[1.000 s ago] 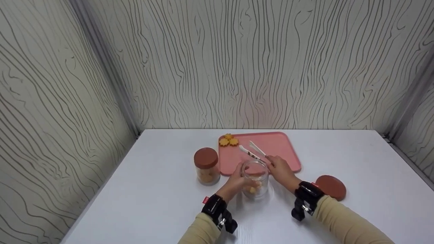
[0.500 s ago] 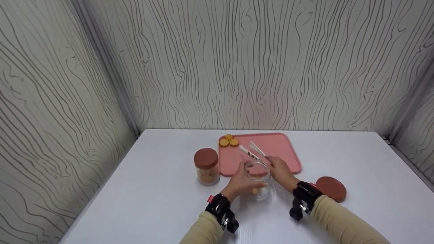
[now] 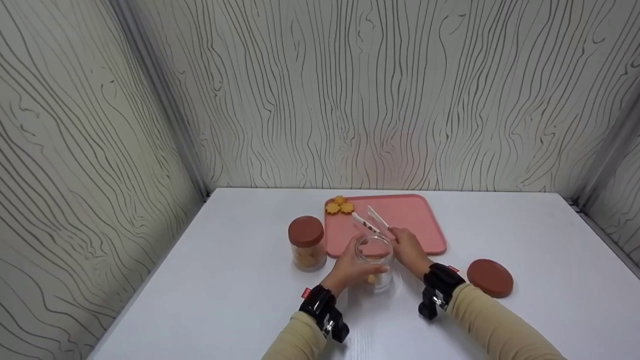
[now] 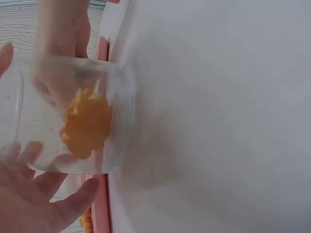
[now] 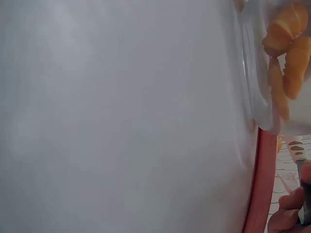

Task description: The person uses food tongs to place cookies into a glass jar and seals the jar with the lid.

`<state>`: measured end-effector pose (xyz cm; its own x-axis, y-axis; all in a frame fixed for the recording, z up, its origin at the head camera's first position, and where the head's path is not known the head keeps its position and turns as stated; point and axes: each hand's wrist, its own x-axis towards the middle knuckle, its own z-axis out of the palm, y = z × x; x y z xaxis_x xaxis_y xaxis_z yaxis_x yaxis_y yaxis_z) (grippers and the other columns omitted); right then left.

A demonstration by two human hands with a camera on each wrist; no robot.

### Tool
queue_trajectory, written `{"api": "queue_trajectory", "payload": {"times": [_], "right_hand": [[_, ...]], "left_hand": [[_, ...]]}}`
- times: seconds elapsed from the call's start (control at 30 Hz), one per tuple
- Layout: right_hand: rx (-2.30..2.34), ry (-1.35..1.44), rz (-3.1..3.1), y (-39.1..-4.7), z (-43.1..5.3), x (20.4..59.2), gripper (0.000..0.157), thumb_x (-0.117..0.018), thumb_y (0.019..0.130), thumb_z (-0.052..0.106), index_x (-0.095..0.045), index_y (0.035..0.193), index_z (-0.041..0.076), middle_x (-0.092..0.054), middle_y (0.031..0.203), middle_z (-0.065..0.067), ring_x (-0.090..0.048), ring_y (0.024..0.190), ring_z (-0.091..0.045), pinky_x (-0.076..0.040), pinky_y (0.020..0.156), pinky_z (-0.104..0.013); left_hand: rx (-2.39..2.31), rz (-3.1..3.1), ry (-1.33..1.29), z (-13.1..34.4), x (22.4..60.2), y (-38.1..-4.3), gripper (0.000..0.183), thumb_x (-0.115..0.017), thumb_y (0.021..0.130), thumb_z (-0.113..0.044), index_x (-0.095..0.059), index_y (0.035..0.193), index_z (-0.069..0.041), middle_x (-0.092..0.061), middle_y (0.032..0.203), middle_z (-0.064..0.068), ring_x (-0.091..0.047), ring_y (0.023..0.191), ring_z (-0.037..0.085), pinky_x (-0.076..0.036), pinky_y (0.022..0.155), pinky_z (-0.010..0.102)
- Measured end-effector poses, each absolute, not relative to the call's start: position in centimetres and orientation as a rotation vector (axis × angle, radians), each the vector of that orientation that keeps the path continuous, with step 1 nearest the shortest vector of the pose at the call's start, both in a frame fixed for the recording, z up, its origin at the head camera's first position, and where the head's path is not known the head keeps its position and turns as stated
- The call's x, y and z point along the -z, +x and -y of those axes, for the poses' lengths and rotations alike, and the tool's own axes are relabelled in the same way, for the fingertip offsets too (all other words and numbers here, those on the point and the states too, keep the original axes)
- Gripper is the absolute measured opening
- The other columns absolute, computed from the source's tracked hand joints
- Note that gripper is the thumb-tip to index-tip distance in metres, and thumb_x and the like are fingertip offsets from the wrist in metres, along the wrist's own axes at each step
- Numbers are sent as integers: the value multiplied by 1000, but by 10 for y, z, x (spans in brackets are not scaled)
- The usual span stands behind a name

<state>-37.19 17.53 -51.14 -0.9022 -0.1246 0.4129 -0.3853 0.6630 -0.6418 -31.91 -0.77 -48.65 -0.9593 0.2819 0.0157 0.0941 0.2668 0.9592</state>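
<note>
My left hand grips a clear lidless jar, its fingers curved round the side. Several orange, scallop-edged cookies lie inside the jar; in the left wrist view one cookie faces the camera through the wall. Just right of the jar, my right hand holds a pair of tongs by the handle end. The tongs' two white tips stand apart over the pink tray; one tip has dark slots. The jar partly hides the fingers of the right hand.
Three flower-shaped cookies sit in the tray's far left corner. A second jar with a brown lid on it and cookies inside stands left of the tray. A loose brown lid lies on the white table, beyond the right forearm.
My right wrist has shifted slightly left. The left hand and jar moved a little right, then back left. The tongs' tips stay apart over the tray.
</note>
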Motion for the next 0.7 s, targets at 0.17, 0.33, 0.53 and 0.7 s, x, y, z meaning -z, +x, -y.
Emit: {"api": "queue_trajectory", "payload": {"times": [0.17, 0.33, 0.53, 0.7], "right_hand": [[-1105, 434, 2514, -378, -169, 512, 5, -63, 86, 0, -67, 89, -3, -59, 73, -8, -54, 72, -24, -47, 69, -45], [-1115, 426, 2520, -382, -164, 512, 7, -65, 83, 1, -69, 89, -1, -61, 73, -5, -53, 71, -22, -47, 69, -43], [-1087, 411, 2547, -387, -160, 510, 10, -63, 83, -3, -68, 92, -5, -57, 71, -6, -52, 69, -23, -46, 68, -44], [-1087, 384, 2569, -391, -157, 507, 12, -62, 87, -3, -69, 96, -7, -63, 76, -10, -55, 74, -24, -47, 73, -45]], "left_hand": [[-1801, -2343, 330, 9, 486, -321, 90, -86, 73, -24, -35, 145, -11, -45, 142, 9, -39, 133, 32, -31, 108, 54], [-1814, -2335, 331, 9, 486, -320, 89, -86, 72, -23, -35, 144, -11, -45, 142, 11, -40, 132, 32, -32, 107, 53], [-1780, -2368, 262, 9, 483, -317, 91, -88, 70, -29, -36, 143, -14, -46, 141, 8, -41, 131, 30, -34, 106, 54], [-1802, -2342, 278, 11, 482, -318, 90, -87, 71, -27, -35, 143, -12, -44, 142, 11, -41, 131, 31, -33, 106, 55]]}}
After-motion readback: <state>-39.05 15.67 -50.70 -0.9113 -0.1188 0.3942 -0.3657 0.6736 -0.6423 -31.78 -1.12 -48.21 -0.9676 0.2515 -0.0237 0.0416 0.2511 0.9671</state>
